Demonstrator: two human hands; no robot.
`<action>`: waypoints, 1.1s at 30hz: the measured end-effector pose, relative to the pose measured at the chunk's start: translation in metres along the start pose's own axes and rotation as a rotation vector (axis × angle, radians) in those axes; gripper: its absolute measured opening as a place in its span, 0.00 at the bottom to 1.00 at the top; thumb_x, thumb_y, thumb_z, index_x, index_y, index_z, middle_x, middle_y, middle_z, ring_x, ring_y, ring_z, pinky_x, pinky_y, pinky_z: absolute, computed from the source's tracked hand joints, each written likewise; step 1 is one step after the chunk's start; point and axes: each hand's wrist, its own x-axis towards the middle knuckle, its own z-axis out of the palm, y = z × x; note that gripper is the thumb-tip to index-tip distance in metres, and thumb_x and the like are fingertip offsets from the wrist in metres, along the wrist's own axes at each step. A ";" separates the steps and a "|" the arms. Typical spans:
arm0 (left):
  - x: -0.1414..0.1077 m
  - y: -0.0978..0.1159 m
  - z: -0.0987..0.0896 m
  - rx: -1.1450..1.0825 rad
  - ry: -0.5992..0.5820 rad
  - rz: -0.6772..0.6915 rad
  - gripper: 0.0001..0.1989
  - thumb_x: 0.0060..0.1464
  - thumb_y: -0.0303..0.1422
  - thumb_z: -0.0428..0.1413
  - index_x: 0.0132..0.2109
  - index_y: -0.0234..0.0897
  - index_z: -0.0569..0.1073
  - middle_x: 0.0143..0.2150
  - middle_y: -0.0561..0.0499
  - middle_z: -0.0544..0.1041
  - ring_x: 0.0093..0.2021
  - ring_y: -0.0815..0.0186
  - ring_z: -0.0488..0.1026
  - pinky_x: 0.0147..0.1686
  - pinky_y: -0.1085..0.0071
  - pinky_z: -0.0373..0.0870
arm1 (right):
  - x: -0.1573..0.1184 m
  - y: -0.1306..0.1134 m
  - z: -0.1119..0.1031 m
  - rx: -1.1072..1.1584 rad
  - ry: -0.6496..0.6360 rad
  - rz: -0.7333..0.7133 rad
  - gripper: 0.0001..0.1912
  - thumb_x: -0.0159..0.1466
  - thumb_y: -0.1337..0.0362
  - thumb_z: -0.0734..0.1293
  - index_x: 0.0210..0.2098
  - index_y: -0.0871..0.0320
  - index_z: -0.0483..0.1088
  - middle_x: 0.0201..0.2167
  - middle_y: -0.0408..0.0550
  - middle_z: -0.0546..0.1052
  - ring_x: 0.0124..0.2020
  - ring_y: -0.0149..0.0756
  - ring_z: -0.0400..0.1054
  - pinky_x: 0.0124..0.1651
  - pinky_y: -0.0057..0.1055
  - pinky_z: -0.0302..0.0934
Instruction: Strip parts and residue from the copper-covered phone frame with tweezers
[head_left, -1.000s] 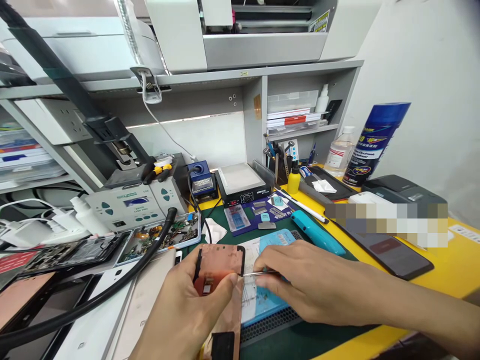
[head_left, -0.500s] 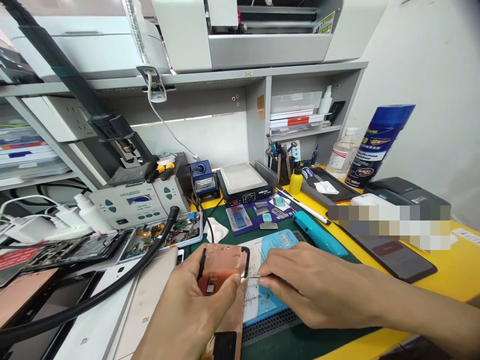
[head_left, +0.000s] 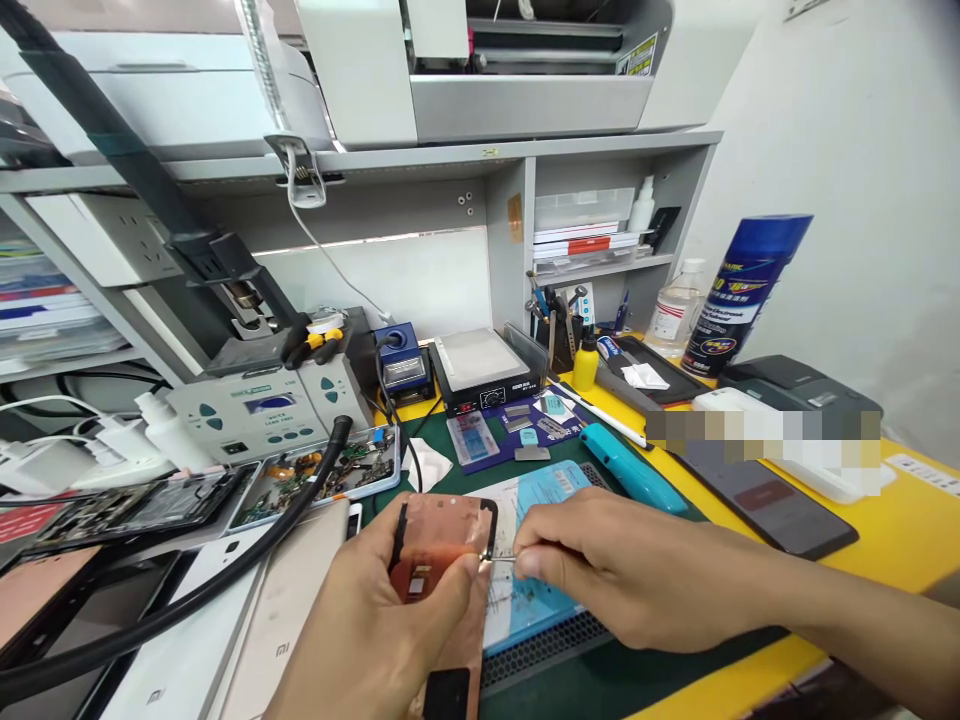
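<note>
Yellow worktop (head_left: 892,530): near its front edge, left fingers (head_left: 452,592) grasp a copper-coloured panel (head_left: 450,530); right fingers (head_left: 544,563) pinch a thin metal tool (head_left: 504,558) at the panel's right edge, seemingly scraping or prying. Next likely calls for light pressure.

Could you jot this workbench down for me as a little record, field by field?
Left hand: grips a copper-coloured panel
Right hand: pinches a thin metal tool
Tool tip: at the panel's right edge, near the left thumb
Below hands: blue-and-white pad, green mat
Far left: tray of electronic parts
Far right: dark phone, blue-capped can
</note>
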 end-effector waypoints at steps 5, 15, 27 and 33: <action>0.000 -0.001 0.001 -0.051 0.008 -0.007 0.11 0.44 0.40 0.64 0.34 0.40 0.76 0.25 0.57 0.80 0.26 0.68 0.73 0.25 0.77 0.67 | 0.006 0.000 -0.004 0.269 -0.079 0.040 0.13 0.71 0.64 0.58 0.31 0.59 0.66 0.21 0.38 0.63 0.22 0.27 0.55 0.25 0.23 0.53; 0.004 0.000 -0.006 -0.166 0.023 -0.186 0.15 0.36 0.43 0.70 0.26 0.36 0.81 0.23 0.52 0.80 0.26 0.65 0.73 0.27 0.73 0.66 | 0.003 0.004 0.006 -0.048 0.274 -0.053 0.01 0.67 0.66 0.66 0.37 0.55 0.71 0.31 0.41 0.75 0.33 0.32 0.67 0.34 0.27 0.57; 0.010 -0.007 -0.012 -0.253 -0.065 -0.171 0.16 0.38 0.44 0.70 0.23 0.36 0.76 0.21 0.53 0.74 0.27 0.60 0.74 0.32 0.64 0.72 | 0.008 0.011 0.015 -0.264 0.484 -0.344 0.10 0.72 0.67 0.61 0.41 0.60 0.74 0.33 0.48 0.75 0.33 0.33 0.68 0.33 0.30 0.54; 0.003 -0.004 -0.009 -0.151 -0.012 -0.111 0.15 0.41 0.44 0.69 0.31 0.37 0.83 0.30 0.49 0.83 0.35 0.59 0.77 0.36 0.70 0.70 | 0.008 0.008 0.013 -0.171 0.393 -0.291 0.09 0.70 0.67 0.62 0.39 0.62 0.74 0.29 0.45 0.75 0.29 0.32 0.66 0.32 0.29 0.54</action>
